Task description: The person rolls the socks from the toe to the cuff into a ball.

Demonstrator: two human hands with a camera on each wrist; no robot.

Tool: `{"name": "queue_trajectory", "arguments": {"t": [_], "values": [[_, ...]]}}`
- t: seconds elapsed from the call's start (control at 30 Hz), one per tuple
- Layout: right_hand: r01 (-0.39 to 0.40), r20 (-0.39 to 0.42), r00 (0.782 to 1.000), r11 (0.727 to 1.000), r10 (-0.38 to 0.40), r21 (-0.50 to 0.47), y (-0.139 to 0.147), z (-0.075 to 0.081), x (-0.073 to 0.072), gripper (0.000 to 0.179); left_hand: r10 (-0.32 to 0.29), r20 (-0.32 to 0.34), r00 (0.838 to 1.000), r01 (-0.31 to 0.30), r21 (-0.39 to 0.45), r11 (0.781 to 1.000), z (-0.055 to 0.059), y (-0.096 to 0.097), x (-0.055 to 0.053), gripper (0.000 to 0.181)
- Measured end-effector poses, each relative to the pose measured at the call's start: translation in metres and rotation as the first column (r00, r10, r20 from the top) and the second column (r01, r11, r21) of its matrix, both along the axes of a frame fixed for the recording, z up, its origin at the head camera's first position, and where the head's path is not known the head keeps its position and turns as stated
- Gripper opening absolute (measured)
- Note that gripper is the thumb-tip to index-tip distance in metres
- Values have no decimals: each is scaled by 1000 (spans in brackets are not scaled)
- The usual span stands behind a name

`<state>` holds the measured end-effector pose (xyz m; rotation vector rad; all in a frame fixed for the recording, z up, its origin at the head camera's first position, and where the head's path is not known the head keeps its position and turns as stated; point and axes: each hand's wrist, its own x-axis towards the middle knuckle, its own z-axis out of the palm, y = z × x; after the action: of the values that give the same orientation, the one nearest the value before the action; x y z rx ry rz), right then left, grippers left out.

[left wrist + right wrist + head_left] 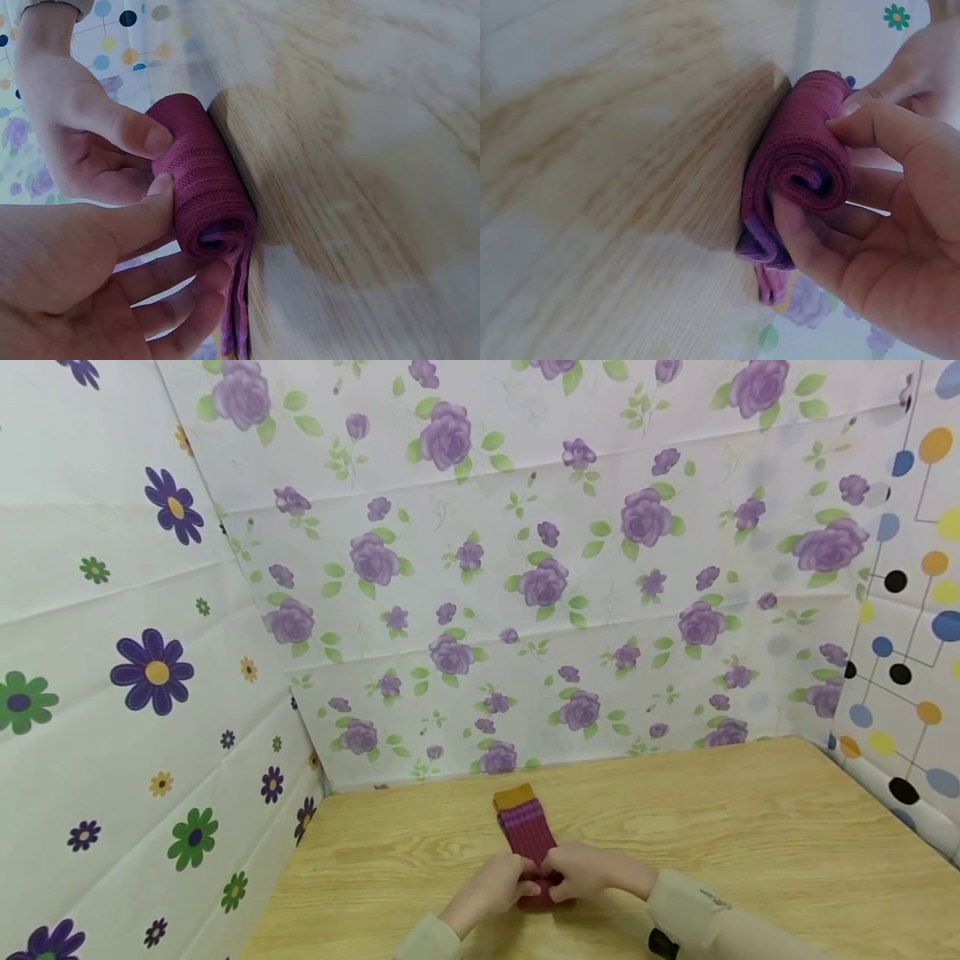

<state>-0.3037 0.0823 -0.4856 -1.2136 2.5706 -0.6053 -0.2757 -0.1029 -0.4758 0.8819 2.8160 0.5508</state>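
A pair of maroon ribbed socks (531, 837) lies lengthwise on the table, with purple stripes and a mustard cuff (513, 796) at the far end. Its near end is wound into a thick roll (204, 172), whose spiral edge shows purple inside. My left hand (497, 883) grips one end of this roll, thumb on top and fingers along its far side. At the other end, my right hand (583, 868) holds it the same way, one finger at the spiral (810, 176). The flat layers run out from beneath the roll.
The wood-grain table (712, 827) extends on both sides of the hands. Behind it hangs a sheet with purple roses (543, 583). A daisy-print sheet (153, 672) borders the left, and a dotted sheet (900, 674) the right.
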Motion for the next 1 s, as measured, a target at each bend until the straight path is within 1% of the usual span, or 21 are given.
{"name": "queue_trajectory", "arguments": {"t": [0.13, 0.2, 0.27, 0.4, 0.5, 0.53, 0.63, 0.7, 0.77, 0.83, 1.0], "values": [[32, 77, 996, 999, -33, 10, -1, -2, -3, 13, -19, -23, 1000, 18, -40, 999, 2, 2, -1, 14], [41, 103, 994, 999, -42, 8, -1, -2, -4, 14, -13, -13, 1000, 13, -62, 998, 4, 4, 0, 13], [47, 126, 991, 999, -47, 2, 0, -2, -4, 15, -16, -24, 1000, 14, -84, 996, 5, 6, 0, 12], [48, 147, 988, 999, -47, -4, 0, -2, -4, 17, -43, -93, 995, 32, -119, 992, 5, 9, -1, 14], [50, 138, 989, 999, -51, 9, -1, -2, -4, 16, -68, -117, 991, 58, -89, 994, 3, 8, -3, 14], [52, 132, 990, 999, -54, 17, -2, -2, -4, 15, -76, -109, 991, 69, -68, 995, 2, 7, -4, 13], [64, 131, 989, 997, -68, 31, -3, -4, -5, 16, -82, -60, 995, 82, 8, 997, -1, 4, -7, 11], [73, 147, 986, 997, -76, 24, -3, -5, -6, 17, -82, -47, 996, 84, 32, 996, -2, 2, -9, 11], [84, 173, 982, 996, -83, 2, -2, -6, -8, 16, -77, -42, 996, 78, 37, 996, -3, 2, -10, 11], [93, 187, 979, 995, -87, -23, 0, -6, -10, 13, -77, -54, 996, 79, 31, 996, -4, 2, -11, 11], [112, 146, 984, 991, -100, -73, 4, -4, -10, 1, -52, -70, 996, 55, 40, 998, -3, 4, -12, 10]]}}
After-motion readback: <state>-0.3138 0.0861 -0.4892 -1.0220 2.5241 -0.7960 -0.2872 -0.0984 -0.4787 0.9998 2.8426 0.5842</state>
